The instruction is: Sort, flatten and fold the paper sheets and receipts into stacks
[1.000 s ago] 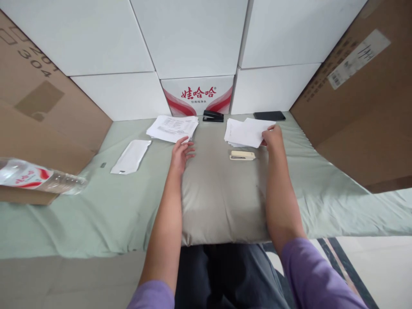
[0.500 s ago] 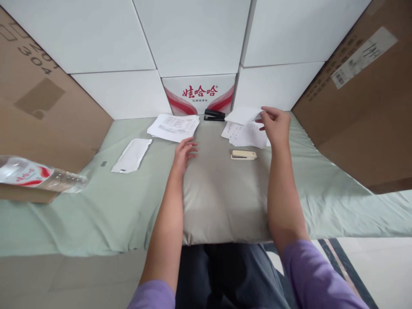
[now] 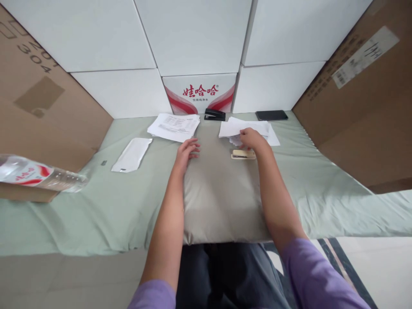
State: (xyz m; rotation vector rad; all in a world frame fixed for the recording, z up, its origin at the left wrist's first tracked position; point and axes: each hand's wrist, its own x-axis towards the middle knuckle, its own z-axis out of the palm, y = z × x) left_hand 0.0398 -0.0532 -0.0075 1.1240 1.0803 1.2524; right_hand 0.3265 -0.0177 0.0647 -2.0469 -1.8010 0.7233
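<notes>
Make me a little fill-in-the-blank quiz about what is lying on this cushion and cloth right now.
1. The right hand rests on a pile of loose white ____.
2. The beige stapler lies just below that hand, while the ____ stapler sits by the red-printed box.
3. The left hand lies flat on the grey ____.
4. At the far left a clear plastic ____ lies on its side.

Missing words: papers; black; cushion; bottle

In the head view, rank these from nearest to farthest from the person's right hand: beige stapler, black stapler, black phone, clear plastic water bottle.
1. Beige stapler, just under the right hand, on the grey cushion.
2. Black stapler, farther back, left of the hand, by the red-and-white box.
3. Black phone, back right; close to the black stapler's distance, so this order is uncertain.
4. Clear plastic water bottle, far left.
</notes>
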